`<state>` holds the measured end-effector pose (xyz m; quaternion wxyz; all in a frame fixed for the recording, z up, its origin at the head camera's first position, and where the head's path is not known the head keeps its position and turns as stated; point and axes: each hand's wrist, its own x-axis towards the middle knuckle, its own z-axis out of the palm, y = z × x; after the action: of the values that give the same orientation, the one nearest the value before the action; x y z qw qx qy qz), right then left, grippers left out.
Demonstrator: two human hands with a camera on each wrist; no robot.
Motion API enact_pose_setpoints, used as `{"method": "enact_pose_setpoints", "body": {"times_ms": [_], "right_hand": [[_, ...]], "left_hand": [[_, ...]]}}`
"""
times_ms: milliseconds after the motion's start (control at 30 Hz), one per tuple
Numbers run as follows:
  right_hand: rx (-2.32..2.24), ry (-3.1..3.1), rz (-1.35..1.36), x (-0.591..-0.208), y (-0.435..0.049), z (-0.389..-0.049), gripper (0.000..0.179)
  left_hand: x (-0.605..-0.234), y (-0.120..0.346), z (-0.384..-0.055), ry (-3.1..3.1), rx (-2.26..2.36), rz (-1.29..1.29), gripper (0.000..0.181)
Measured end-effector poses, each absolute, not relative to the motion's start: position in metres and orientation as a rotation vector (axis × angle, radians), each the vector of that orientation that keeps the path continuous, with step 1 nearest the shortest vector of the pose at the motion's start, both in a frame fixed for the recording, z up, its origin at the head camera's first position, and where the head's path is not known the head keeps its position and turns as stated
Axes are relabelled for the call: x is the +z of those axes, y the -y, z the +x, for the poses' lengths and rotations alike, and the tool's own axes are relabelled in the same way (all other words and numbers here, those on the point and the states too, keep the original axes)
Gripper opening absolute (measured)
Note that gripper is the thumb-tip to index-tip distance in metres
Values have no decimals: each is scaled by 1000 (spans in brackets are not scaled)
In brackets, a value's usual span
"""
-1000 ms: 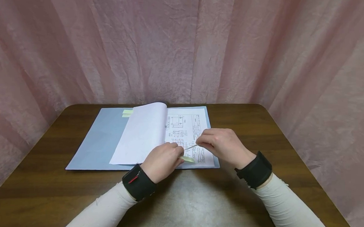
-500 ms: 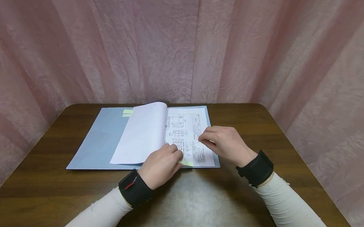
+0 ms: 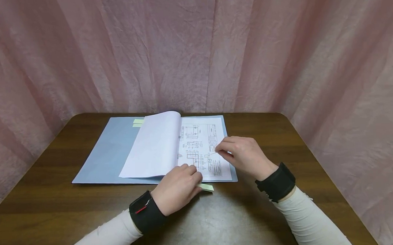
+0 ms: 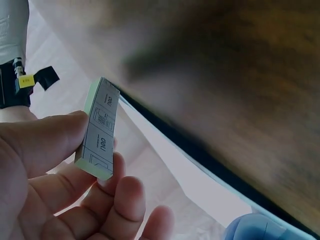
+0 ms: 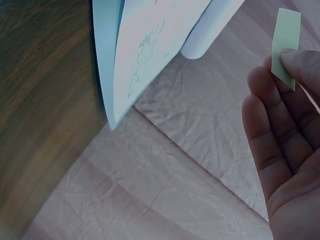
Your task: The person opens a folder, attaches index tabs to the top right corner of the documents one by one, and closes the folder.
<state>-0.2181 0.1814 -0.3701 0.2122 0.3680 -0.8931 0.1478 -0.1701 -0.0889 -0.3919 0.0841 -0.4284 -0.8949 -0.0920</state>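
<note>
Near the front edge of the open document folder, my left hand (image 3: 178, 189) holds a narrow pad of pale green sticky notes (image 4: 100, 130) between thumb and fingers; its printed backing faces the left wrist camera. My right hand (image 3: 242, 153) pinches a single pale green sticky note (image 5: 287, 37) between thumb and forefinger, above the right side of the drawing sheet (image 3: 192, 142). In the head view that note appears only as a thin edge. The light blue folder (image 3: 99, 152) lies flat, with white pages (image 3: 154, 146) folded over to the left.
Two pale green sticky strips (image 3: 138, 121) sit at the top of the folder's left side, by the folded pages. The brown wooden table (image 3: 266, 214) extends around the folder. A pink curtain (image 3: 180, 53) hangs behind and beside it.
My right hand has drawn back to the right with the single sticky note, away from the pad. My left hand has moved toward the table's front with the pad, off the folder's edge.
</note>
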Motion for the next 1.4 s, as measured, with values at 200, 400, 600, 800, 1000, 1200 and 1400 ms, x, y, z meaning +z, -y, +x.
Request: {"method": "enact_pose_setpoints", "body": {"times_ms": [200,400,600,800,1000,1200,1400], "right_hand": [[415,2494,1021,-370,-181,-217,18],[409,2508,1009,-370,-180,-216,19],[401,2524,1002,-369,-179,-216,19],[399,2531,1002,-369,-179,-216,18],[405,2521,1014,-369,-179,-215,18],[407,2515,1024,-370,-178,-216,18],[405,2518,1023,-369,-178,-216,19]], "left_hand": [[-394,89,-165,2636,-227,-1313,21],[-397,88,-164,2670,-194,-1310,20],[-399,87,-163,2687,-169,-1314,19],[-399,87,-163,2715,-160,-1323,20],[-398,87,-162,2729,-164,-1332,21],[-399,86,-163,2766,-168,-1331,21],[-398,87,-163,2785,-167,-1332,20]]}}
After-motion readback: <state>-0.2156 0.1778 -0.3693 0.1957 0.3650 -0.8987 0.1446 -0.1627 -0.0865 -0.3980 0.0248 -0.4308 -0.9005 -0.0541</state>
